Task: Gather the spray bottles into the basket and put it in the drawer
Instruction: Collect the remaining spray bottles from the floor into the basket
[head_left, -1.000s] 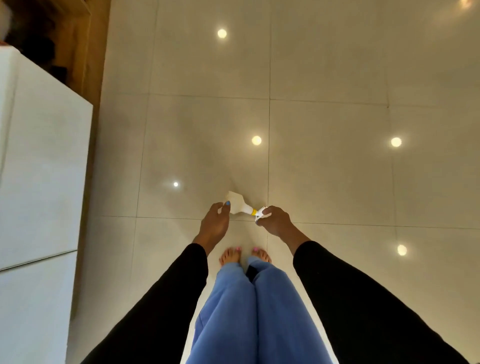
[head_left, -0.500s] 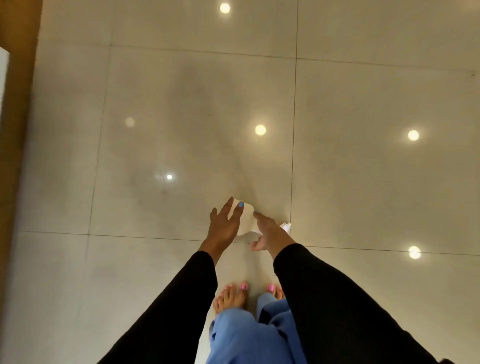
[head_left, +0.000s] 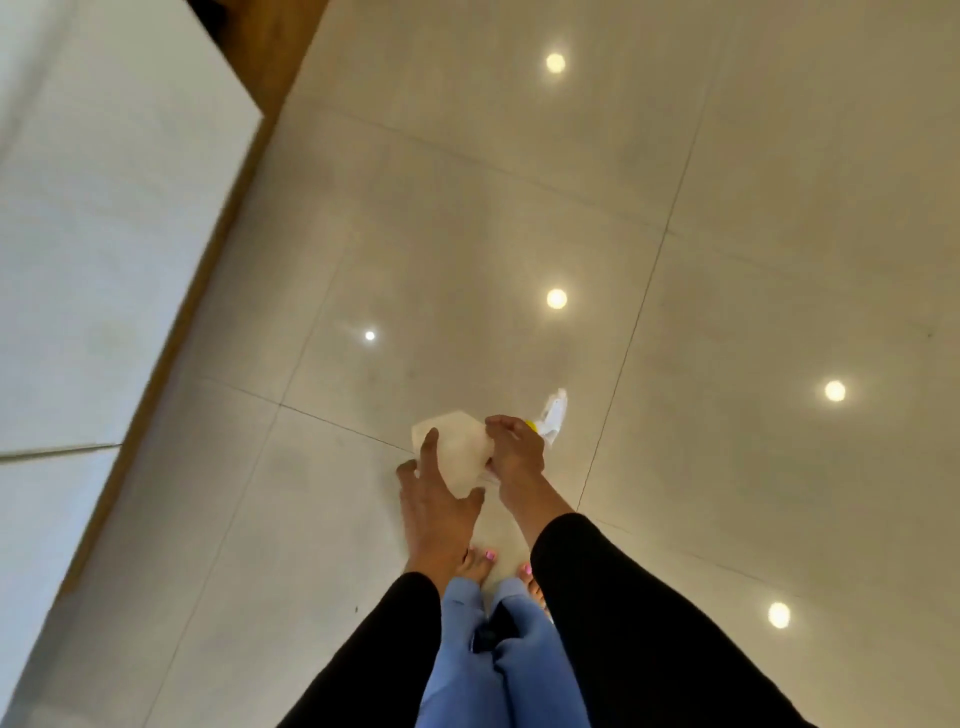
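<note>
Held off the floor well to the right of the white cabinet (head_left: 104, 208): one spray bottle (head_left: 457, 449), gripped by both hands. Clasped round the body by the left hand (head_left: 436, 501), index finger laid up the side and thumb hooked beneath; wrapped at the shoulder and neck by the right hand (head_left: 514, 452), on the side away from the cabinet.

Different from half a second ago, when splayed and lifted clear on the left; now closed back onto the plastic. Different again from a second ago: then held level by base and trigger head, now tipped with the nozzle (head_left: 553, 415) pointing up and away from the cabinet. Swung back into view too, the cabinet itself, blurred by head motion.

Judged from that: one bottle secured and ready for carrying, nothing yet gathered. No basket in sight, and no drawer identifiable for certain, only a thin seam across the cabinet front low down.

Translucent, milky plastic in the body, faceted rather than round, probably light and slightly yielding. Yellow collar (head_left: 531, 424) below a white trigger head. Matte and flat on the cabinet faces, edged by a wooden strip (head_left: 249, 130). Glossy pale floor tiles (head_left: 779, 234) beyond, mirroring round ceiling lights, likely slippery for bare feet (head_left: 480, 564).
</note>
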